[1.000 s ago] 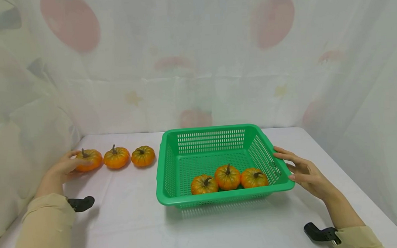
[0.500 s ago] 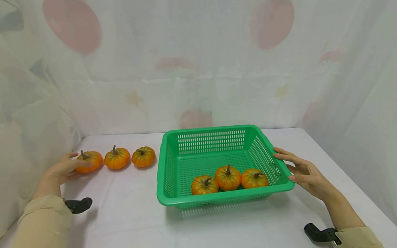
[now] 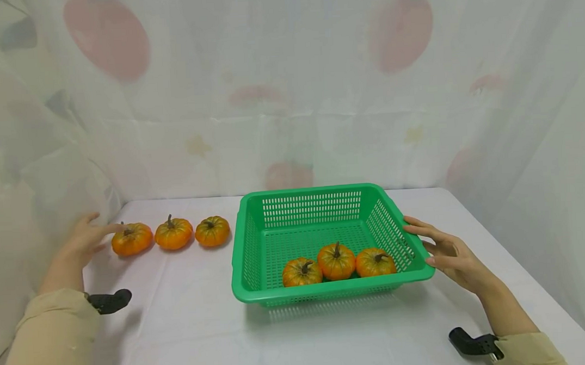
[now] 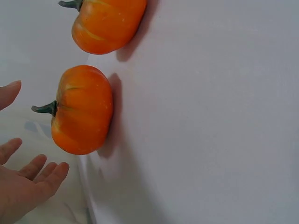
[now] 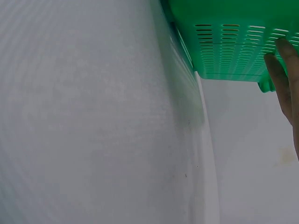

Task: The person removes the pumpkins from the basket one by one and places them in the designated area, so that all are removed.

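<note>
Left hand (image 3: 86, 236) spread wide beside leftmost pumpkin (image 3: 133, 241) — right hand (image 3: 456, 258), loosely spread, touching green basket (image 3: 326, 289)

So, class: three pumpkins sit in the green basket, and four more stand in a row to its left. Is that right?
Not quite: the row to the left of the green basket has three pumpkins, not four, as the head view shows. The rest stands.

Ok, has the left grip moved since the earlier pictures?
Yes: in the head view, the left grip has drawn leftward, farther from the green basket.
</note>
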`<state>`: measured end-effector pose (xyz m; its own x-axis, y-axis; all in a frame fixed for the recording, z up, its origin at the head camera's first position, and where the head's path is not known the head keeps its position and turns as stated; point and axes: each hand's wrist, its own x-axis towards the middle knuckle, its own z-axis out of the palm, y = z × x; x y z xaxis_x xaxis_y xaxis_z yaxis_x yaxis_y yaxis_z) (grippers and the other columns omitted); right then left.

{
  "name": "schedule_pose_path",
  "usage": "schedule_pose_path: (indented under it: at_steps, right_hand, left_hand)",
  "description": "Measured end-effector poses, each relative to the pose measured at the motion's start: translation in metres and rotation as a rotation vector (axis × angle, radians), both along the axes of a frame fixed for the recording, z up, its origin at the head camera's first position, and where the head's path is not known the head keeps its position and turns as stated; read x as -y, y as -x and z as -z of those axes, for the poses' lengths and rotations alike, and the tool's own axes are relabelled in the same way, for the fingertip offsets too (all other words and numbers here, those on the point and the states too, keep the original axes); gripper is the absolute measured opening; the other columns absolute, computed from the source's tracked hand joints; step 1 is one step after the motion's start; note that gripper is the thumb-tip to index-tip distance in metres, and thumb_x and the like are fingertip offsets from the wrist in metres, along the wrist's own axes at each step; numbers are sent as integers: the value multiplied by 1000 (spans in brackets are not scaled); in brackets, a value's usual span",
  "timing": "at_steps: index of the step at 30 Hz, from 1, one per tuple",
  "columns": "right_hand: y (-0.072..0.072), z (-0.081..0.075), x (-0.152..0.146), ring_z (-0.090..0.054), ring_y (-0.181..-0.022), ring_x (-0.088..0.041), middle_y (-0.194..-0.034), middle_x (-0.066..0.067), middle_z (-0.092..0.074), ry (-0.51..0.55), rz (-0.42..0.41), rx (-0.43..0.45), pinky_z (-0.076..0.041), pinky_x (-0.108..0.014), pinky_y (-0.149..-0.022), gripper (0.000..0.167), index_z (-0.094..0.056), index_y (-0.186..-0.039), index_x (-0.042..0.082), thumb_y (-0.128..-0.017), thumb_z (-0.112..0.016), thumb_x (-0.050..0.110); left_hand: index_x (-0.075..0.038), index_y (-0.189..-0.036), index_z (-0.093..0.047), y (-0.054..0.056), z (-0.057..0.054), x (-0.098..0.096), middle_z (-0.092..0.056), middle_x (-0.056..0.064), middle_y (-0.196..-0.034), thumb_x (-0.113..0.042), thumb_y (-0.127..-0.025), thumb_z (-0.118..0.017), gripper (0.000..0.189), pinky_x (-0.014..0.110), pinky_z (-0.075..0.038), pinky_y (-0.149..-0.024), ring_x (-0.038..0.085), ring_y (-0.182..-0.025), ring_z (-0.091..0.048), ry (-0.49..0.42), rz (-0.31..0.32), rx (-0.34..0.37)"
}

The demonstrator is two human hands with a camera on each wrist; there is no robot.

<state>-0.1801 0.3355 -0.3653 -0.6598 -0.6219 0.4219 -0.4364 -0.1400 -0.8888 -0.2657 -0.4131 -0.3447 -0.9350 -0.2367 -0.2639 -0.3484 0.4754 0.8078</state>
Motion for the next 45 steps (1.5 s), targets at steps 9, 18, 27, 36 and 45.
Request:
schedule_pose_path:
  at_steps: [9,18,27,36,45]
  right_hand:
    - [0,-1,0,-26,-151,-13,-167,-15,-8,1,-4,2,-44,-23,-111,62,-24,-147,-17,-86,-31,-20]
    - [-1,-1,1,-26,-152,-13,-167,-15,-7,7,-8,11,-44,-23,-112,62,-23,-147,-18,-86,-31,-19]
    - [-1,-1,1,-29,-151,-13,-167,-14,-8,10,-15,16,-45,-24,-111,62,-23,-147,-18,-86,-31,-20]
    - [-1,-1,1,-25,-152,-12,-167,-16,-8,-3,-2,-5,-41,-21,-113,64,-26,-148,-15,-85,-32,-20]
    - [-2,0,2,-22,-153,-10,-167,-15,-9,-20,21,-5,-39,-19,-113,62,-24,-147,-18,-86,-33,-19]
  left_hand:
    - [-6,-157,7,2,-21,-19,2,36,-160,-53,-93,-58,103,72,-24,-113,61,-141,-19,167,34,-67]
    - [-10,-159,2,6,-49,-54,5,32,-162,-52,-93,-58,98,77,-21,-109,60,-144,-10,215,93,-156]
    - [-16,-160,0,12,-73,-99,1,23,-166,-51,-92,-63,99,76,-23,-110,53,-149,-10,200,194,-195]
    - [-21,-160,-7,18,-82,-154,-6,18,-167,-40,-93,-66,92,70,-22,-117,45,-152,-14,96,314,-254]
    - [-23,-159,-17,18,-92,-199,-15,14,-167,-29,-91,-70,86,65,-24,-120,41,-152,-20,-9,415,-320]
